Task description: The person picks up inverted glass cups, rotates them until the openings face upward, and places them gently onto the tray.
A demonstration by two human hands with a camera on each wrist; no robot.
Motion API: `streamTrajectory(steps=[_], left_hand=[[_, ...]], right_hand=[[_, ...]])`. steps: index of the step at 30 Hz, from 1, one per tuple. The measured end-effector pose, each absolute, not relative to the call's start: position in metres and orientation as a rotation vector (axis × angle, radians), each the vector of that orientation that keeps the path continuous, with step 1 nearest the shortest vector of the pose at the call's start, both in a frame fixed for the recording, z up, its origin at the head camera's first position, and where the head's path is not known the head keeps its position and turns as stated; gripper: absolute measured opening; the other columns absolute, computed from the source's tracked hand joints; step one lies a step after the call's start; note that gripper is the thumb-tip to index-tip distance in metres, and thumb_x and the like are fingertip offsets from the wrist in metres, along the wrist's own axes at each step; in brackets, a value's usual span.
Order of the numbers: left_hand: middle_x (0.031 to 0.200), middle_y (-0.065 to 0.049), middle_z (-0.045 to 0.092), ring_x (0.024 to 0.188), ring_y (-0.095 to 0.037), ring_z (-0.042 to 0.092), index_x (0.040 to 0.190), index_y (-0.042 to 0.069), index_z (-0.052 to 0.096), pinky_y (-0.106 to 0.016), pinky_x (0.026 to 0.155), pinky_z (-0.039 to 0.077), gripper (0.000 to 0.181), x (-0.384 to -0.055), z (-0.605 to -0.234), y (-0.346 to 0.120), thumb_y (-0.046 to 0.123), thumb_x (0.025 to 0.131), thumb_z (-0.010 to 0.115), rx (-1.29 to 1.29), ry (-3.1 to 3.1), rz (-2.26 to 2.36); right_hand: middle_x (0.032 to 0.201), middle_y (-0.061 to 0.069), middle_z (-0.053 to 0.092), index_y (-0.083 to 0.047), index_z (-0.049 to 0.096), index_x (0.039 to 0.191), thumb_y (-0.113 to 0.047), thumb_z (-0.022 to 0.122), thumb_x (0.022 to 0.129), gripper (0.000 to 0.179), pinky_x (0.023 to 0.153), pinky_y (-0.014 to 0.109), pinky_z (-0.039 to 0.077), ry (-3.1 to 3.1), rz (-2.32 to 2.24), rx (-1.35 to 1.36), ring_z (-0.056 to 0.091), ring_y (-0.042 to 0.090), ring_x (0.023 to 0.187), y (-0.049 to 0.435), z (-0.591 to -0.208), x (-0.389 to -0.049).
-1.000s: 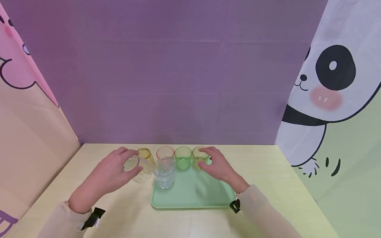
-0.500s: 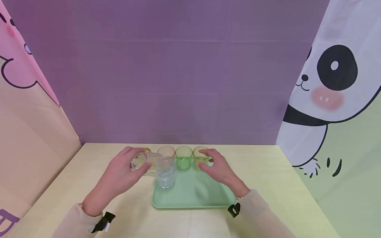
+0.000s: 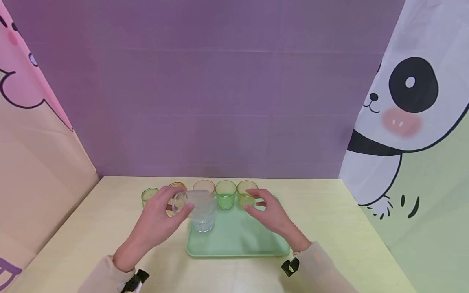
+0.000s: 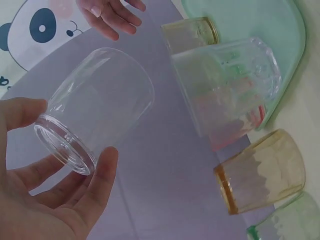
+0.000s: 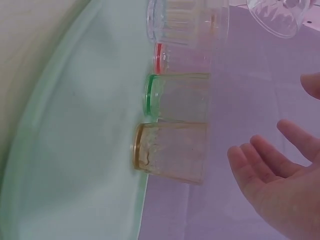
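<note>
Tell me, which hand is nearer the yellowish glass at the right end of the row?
Right. The right hand is close beside the yellowish glass, not touching it in the right wrist view. The left hand is farther away, to that glass's left, holding a clear glass.

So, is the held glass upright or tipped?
Tipped: in the head view, the glass points sideways, its base in the left grip, mouth facing right.

The tilted clear cup (image 3: pixel 196 201) has been carried rightward by the left grip (image 3: pixel 161 217); left of that grip, a green cup (image 3: pixel 147 196) has been uncovered.
</note>
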State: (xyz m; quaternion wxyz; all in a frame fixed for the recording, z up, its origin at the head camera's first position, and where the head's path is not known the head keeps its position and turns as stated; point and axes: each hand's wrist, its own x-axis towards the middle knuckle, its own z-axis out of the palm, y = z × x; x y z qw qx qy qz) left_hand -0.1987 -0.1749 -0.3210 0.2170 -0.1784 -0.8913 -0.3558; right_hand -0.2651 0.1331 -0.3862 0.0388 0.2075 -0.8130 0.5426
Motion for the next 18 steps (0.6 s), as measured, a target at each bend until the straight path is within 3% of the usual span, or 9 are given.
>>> streamTrajectory(steps=[9, 18], left_hand=[[0.112, -0.002, 0.065, 0.103, -0.021, 0.063, 0.125, 0.006, 0.065, -0.032, 0.078, 0.060, 0.036, -0.200, -0.337, -0.168, 0.015, 0.091, 0.076, -0.482, -2.431, -1.231], [0.119, -0.007, 0.064, 0.109, -0.023, 0.062, 0.126, 0.005, 0.065, -0.029, 0.082, 0.059, 0.036, -0.197, -0.346, -0.159, 0.015, 0.093, 0.075, -0.426, -2.356, -1.424]], right_hand=[[0.133, 0.007, 0.060, -0.006, 0.059, 0.139, -0.018, 0.072, 0.094, 0.048, 0.103, 0.049, 0.048, -2.485, 1.723, 0.635, 0.054, 0.028, 0.123, 0.137, -0.391, -0.258], [0.133, 0.012, 0.059, -0.003, 0.057, 0.140, -0.013, 0.072, 0.094, 0.050, 0.105, 0.053, 0.046, -2.443, 1.809, 0.668, 0.053, 0.032, 0.125, 0.135, -0.388, -0.249]])
